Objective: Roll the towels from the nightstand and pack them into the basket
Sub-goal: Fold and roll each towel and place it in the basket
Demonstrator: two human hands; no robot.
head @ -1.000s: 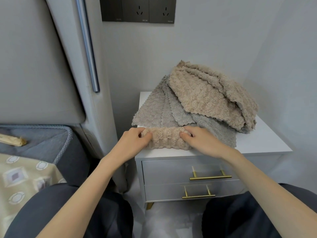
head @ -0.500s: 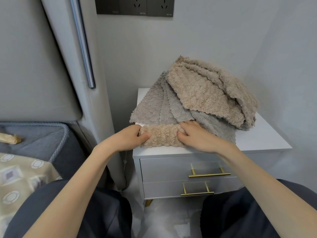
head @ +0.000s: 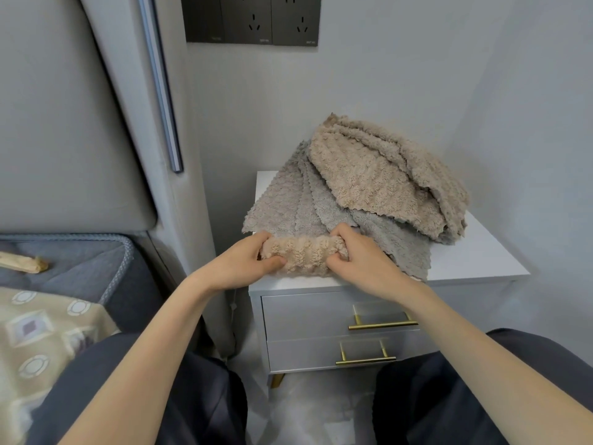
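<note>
Fingers of the left hand and the right hand curl around the 2 ends of a beige towel roll, both gripping it. It lies at the front edge of the white nightstand, touching the unrolled part of the towel. Behind it, other towels are piled.

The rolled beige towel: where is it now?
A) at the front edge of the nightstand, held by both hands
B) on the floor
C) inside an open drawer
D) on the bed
A: the roll lies at the front edge of the nightstand; the left hand grips one end, the right hand the other.
</note>
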